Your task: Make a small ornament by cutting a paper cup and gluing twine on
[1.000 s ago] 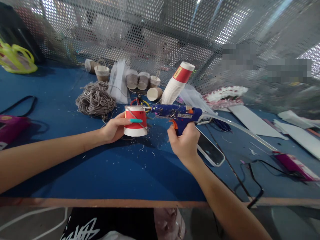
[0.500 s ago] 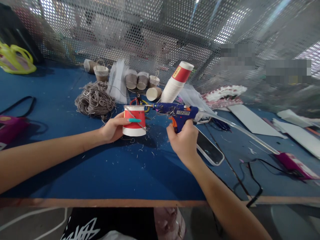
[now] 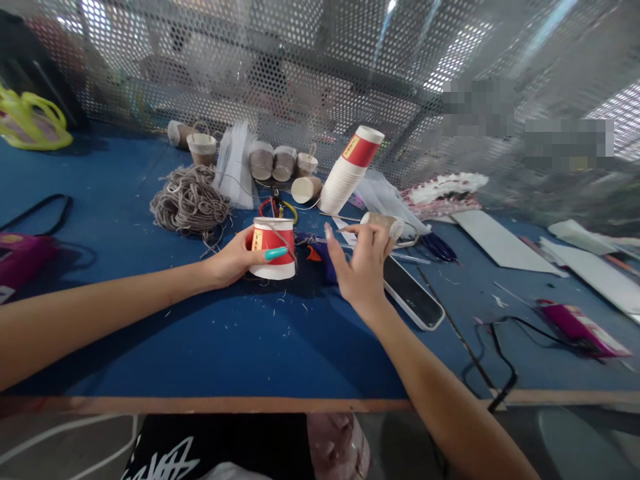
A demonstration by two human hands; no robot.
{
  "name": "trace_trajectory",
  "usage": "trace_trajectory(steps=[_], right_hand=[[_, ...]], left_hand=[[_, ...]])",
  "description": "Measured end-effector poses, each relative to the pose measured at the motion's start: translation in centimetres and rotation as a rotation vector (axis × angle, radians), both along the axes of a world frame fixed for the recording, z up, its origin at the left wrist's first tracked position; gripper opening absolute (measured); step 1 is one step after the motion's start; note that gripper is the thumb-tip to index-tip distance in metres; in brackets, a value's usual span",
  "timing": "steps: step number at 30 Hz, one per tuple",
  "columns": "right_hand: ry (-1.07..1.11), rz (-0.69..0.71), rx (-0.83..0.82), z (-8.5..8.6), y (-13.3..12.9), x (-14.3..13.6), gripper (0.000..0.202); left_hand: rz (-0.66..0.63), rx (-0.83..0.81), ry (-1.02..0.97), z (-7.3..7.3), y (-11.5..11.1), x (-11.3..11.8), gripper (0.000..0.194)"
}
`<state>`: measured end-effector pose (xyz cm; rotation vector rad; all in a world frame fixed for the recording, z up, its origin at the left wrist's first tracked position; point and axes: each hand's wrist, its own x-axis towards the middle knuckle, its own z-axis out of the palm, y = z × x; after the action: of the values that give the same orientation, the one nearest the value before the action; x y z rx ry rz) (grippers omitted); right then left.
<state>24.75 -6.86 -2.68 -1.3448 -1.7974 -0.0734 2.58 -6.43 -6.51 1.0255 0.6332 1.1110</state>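
My left hand (image 3: 231, 261) is closed round a red and white paper cup (image 3: 267, 269), held bottom up just above the table. A thin grey cord (image 3: 291, 259) runs slantwise down its side. My right hand (image 3: 364, 277) is open, thumb and fingers apart, with nothing seen in it. Beside and partly behind it lies the blue glue gun (image 3: 327, 265) with its orange trigger, largely hidden by the hand. Just past the fingertips a beige cord-wrapped cup (image 3: 396, 229) lies on its side.
A grey cord heap (image 3: 190, 203) lies left of a leaning paper cup stack (image 3: 345, 179). Behind my held cup are scissors (image 3: 290, 213) and several small wrapped cups (image 3: 284, 163). A phone (image 3: 414, 299) rests by my right wrist. A perforated metal screen (image 3: 300, 80) rises at the back.
My right hand has let go of the glue gun, which now lies lower on the table, and its fingers have spread. The held cup has shifted slightly right and down.
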Motion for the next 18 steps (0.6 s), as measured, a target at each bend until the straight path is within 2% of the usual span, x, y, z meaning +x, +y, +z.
trace_trajectory(steps=[3, 5, 11, 18], right_hand=[[-0.063, 0.381, -0.100, 0.4, -1.2, -0.9, 0.025], [-0.066, 0.471, -0.191, 0.2, -1.9, -1.6, 0.021], [0.142, 0.485, -0.355, -0.8, -2.5, -2.8, 0.021], [0.365, 0.554, -0.612, -0.1, -2.1, -2.2, 0.008]], left_hand=[[0.021, 0.019, 0.006, 0.0, 0.1, 0.1, 0.073], [0.027, 0.046, 0.017, 0.1, 0.1, 0.2, 0.071], [0.009, 0.097, 0.082, 0.0, 0.1, 0.3, 0.070], [-0.009, 0.091, 0.079, -0.3, 0.1, 0.3, 0.072]])
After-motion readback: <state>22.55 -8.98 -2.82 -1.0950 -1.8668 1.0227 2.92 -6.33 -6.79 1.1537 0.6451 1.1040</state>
